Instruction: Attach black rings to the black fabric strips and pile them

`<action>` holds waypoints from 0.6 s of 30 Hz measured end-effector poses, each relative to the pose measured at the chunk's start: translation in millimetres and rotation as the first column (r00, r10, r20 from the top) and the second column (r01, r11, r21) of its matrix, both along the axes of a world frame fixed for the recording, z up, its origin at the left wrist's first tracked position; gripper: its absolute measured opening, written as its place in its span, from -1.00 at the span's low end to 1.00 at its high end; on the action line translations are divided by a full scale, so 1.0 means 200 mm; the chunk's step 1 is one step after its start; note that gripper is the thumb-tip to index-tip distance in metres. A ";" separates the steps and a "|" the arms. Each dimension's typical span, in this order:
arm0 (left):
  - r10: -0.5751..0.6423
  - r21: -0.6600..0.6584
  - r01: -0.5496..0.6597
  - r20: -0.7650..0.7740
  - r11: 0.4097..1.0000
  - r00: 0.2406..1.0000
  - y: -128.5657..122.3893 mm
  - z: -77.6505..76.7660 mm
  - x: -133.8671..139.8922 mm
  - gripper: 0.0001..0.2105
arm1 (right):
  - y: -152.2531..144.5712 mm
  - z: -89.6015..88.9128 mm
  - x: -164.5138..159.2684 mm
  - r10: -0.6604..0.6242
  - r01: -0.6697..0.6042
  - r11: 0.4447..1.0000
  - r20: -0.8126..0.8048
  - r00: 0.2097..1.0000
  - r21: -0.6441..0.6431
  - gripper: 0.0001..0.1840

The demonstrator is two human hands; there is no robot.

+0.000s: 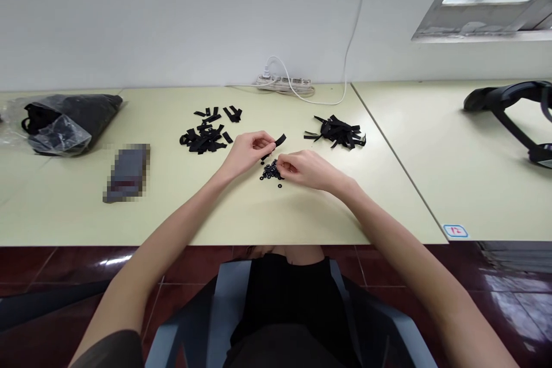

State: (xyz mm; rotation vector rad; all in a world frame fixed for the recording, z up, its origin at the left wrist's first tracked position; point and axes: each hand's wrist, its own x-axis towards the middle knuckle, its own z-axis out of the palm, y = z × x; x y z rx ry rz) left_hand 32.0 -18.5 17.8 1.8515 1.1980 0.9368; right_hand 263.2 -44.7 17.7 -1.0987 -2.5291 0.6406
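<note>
My left hand (250, 151) pinches a short black fabric strip (280, 140), whose end sticks out to the right past the fingertips. Just beside it, my right hand (304, 168) is closed at the fingertips over a small pile of black rings (270, 171); whatever it grips, if anything, is hidden. A single ring (280, 186) lies apart, nearer to me. Behind and left of my left hand are scattered short black strips (207, 139). To the right, past my right hand, sits a heap of black strips (338, 131).
A power strip (287, 84) with a white cable (345, 77) lies against the wall. On the left are a blurred dark flat object (127, 172) and a plastic bag with black contents (64, 123). Black curved straps (513, 109) rest on the adjoining table, far right.
</note>
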 end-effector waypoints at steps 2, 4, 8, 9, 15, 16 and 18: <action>-0.010 -0.002 0.010 -0.016 1.000 1.000 0.00 0.01 0.00 -0.69 | 0.00 0.00 0.00 -0.001 0.001 1.000 -0.002 1.000 -0.005 -0.79; -0.025 -0.007 0.024 -0.040 1.000 0.999 0.01 0.02 -0.01 -0.68 | 0.01 0.00 0.02 0.033 -0.033 0.999 -0.017 0.999 -0.043 -0.81; -0.114 -0.070 0.106 -0.121 0.992 0.986 0.02 0.06 -0.06 -0.64 | 0.03 0.00 0.05 0.156 -0.156 0.976 -0.007 0.988 -0.153 -0.73; -0.144 -0.087 0.133 -0.145 0.987 0.979 0.03 0.08 -0.08 -0.63 | 0.03 0.00 0.05 0.169 -0.167 0.972 0.000 0.986 -0.163 -0.71; -0.280 -0.155 0.248 -0.238 0.956 0.930 0.04 0.13 -0.15 -0.65 | 0.02 -0.01 0.03 0.108 -0.107 0.986 0.003 0.994 -0.125 -0.66; -0.294 -0.169 0.258 -0.243 0.951 0.924 0.04 0.14 -0.15 -0.65 | 0.02 -0.01 0.01 0.098 -0.097 0.989 0.005 0.995 -0.110 -0.64; -0.322 -0.198 0.277 -0.254 0.940 0.912 0.03 0.15 -0.15 -0.65 | 0.00 -0.02 -0.02 0.083 -0.082 0.994 0.014 0.996 -0.075 -0.60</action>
